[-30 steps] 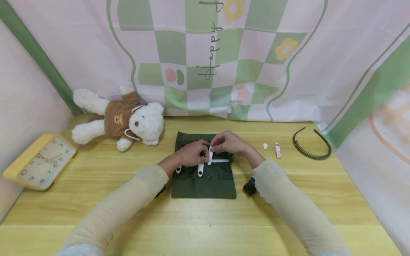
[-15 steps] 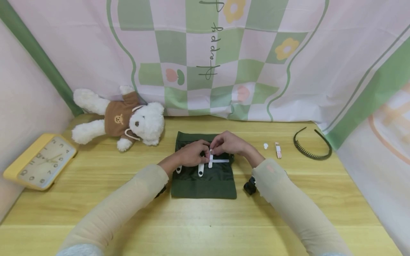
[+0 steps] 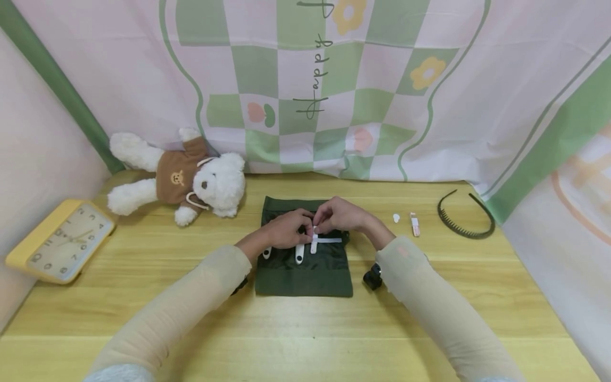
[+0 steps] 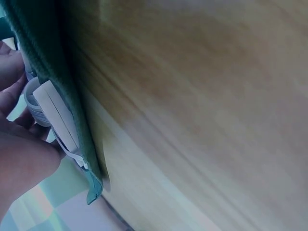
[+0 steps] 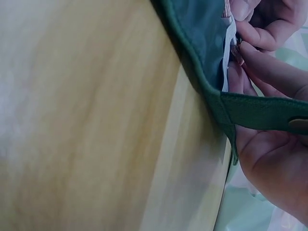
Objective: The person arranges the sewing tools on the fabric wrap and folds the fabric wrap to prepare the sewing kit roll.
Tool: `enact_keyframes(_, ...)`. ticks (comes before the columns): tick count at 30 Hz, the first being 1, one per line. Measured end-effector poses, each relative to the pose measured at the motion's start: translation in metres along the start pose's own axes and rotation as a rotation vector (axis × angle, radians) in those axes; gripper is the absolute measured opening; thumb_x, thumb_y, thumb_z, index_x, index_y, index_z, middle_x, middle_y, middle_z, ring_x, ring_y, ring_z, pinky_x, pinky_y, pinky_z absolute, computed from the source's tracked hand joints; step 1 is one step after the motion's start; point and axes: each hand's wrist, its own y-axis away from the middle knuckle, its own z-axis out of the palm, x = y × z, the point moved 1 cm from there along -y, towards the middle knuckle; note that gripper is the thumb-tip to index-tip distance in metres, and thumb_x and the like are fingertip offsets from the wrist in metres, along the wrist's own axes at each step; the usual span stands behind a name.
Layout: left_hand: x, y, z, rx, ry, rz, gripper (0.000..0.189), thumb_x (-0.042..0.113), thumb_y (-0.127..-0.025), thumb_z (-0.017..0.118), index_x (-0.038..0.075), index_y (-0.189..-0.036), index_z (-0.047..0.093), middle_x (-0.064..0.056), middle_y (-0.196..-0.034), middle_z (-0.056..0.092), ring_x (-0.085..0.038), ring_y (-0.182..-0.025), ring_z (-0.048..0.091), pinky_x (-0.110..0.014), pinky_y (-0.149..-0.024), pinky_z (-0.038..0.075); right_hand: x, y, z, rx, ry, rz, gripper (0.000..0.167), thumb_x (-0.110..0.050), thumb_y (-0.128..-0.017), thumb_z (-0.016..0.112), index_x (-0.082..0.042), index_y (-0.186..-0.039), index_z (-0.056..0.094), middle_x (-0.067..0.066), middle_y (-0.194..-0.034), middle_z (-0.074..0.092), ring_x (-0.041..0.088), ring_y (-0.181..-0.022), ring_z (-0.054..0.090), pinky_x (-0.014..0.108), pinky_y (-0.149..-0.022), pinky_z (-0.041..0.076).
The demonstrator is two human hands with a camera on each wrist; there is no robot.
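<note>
A dark green cloth pouch (image 3: 305,284) lies unfolded mid-table, with a white elastic band (image 3: 331,240) across its inside. A slim white strip-shaped piece (image 3: 314,246) passes under the band, its lower end sticking out toward me. My right hand (image 3: 346,215) pinches its upper end between thumb and fingers. Thumb and forefinger of my left hand (image 3: 284,229) pinch the band just left of the piece. Two white handles (image 3: 299,254) with dark round spots stick out below the left hand, which covers their upper parts. The left wrist view shows a white block-like object (image 4: 57,114) in the pouch.
To the right lie a small white piece (image 3: 396,218), a pink and white slim object (image 3: 415,224) and a dark toothed headband (image 3: 465,225). A white plush toy (image 3: 176,178) in brown and a yellow clock (image 3: 62,241) are on the left. A patterned curtain (image 3: 305,69) hangs behind.
The slim white piece has slid toward me under the band, so more of its lower end shows. The right hand has shifted slightly; the left hand keeps its place.
</note>
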Motion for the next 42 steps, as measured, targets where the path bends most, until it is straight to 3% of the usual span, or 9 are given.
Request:
enact_keyframes(9, 0.0, 0.001, -0.001, 0.013, -0.008, 0.009, 0.014, 0.019, -0.102, 0.065, 0.015, -0.089, 0.067, -0.01, -0.15, 0.046, -0.027, -0.135, 0.047, -0.043, -0.102, 0.044, -0.002, 0.005, -0.003, 0.014, -0.006, 0.002, 0.016, -0.001, -0.092, 0.072, 0.004, -0.107, 0.072, 0.012, -0.097, 0.074, 0.023, -0.089, 0.07, 0.037, -0.079, 0.057)
enact_keyframes(13, 0.002, 0.001, -0.005, 0.007, 0.026, 0.024, 0.012, 0.018, -0.103, 0.064, 0.014, -0.091, 0.067, -0.007, -0.128, 0.06, -0.024, -0.109, 0.058, -0.04, -0.09, 0.048, 0.0, 0.008, -0.007, 0.048, -0.004, -0.003, 0.018, -0.003, -0.093, 0.072, 0.003, -0.109, 0.072, 0.012, -0.1, 0.074, 0.023, -0.092, 0.07, 0.038, -0.081, 0.057)
enact_keyframes(17, 0.004, -0.001, -0.007, 0.011, 0.037, 0.055, 0.009, 0.016, -0.103, 0.063, 0.014, -0.096, 0.067, -0.002, -0.107, 0.062, -0.019, -0.089, 0.057, -0.037, -0.081, 0.048, 0.002, 0.013, -0.014, 0.092, -0.016, -0.007, 0.021, -0.007, -0.094, 0.071, 0.003, -0.112, 0.071, 0.012, -0.104, 0.073, 0.025, -0.094, 0.07, 0.039, -0.081, 0.058)
enact_keyframes(26, 0.007, -0.004, -0.005, 0.057, -0.041, 0.099, 0.007, 0.02, -0.102, 0.064, 0.015, -0.103, 0.069, -0.002, -0.116, 0.062, -0.018, -0.105, 0.057, -0.038, -0.09, 0.047, 0.01, 0.032, -0.031, 0.185, -0.081, -0.002, 0.031, -0.012, -0.097, 0.071, 0.006, -0.122, 0.066, 0.015, -0.11, 0.07, 0.032, -0.098, 0.068, 0.041, -0.083, 0.058)
enact_keyframes(30, 0.008, -0.005, -0.005, 0.058, -0.055, 0.125, 0.015, 0.02, -0.103, 0.063, 0.011, -0.113, 0.069, -0.004, -0.121, 0.063, -0.019, -0.107, 0.059, -0.038, -0.092, 0.048, 0.013, 0.043, -0.039, 0.226, -0.076, 0.015, 0.034, -0.015, -0.097, 0.071, 0.005, -0.123, 0.066, 0.015, -0.111, 0.069, 0.03, -0.099, 0.068, 0.043, -0.085, 0.057)
enact_keyframes(33, 0.008, -0.006, -0.004, 0.054, -0.105, 0.149, 0.024, 0.022, -0.103, 0.063, 0.008, -0.122, 0.068, -0.008, -0.132, 0.061, -0.022, -0.12, 0.057, -0.038, -0.101, 0.046, 0.018, 0.05, -0.046, 0.245, -0.093, 0.025, 0.037, -0.017, -0.097, 0.072, 0.006, -0.124, 0.064, 0.017, -0.113, 0.068, 0.031, -0.101, 0.067, 0.045, -0.088, 0.057)
enact_keyframes(37, 0.009, -0.006, -0.002, 0.033, -0.188, 0.122, 0.036, 0.031, -0.103, 0.064, 0.011, -0.132, 0.064, -0.011, -0.153, 0.046, -0.026, -0.144, 0.038, -0.042, -0.116, 0.033, 0.028, 0.061, -0.054, 0.259, -0.146, 0.036, 0.043, -0.019, -0.097, 0.073, 0.009, -0.127, 0.061, 0.023, -0.118, 0.065, 0.039, -0.106, 0.066, 0.047, -0.091, 0.056)
enact_keyframes(42, 0.011, -0.004, 0.0, 0.012, -0.226, 0.082, 0.047, 0.039, -0.101, 0.064, 0.013, -0.141, 0.059, -0.01, -0.162, 0.034, -0.028, -0.153, 0.021, -0.044, -0.121, 0.024, 0.035, 0.076, -0.062, 0.28, -0.137, 0.054, 0.046, -0.02, -0.097, 0.073, 0.009, -0.13, 0.059, 0.024, -0.123, 0.063, 0.041, -0.108, 0.065, 0.047, -0.092, 0.056)
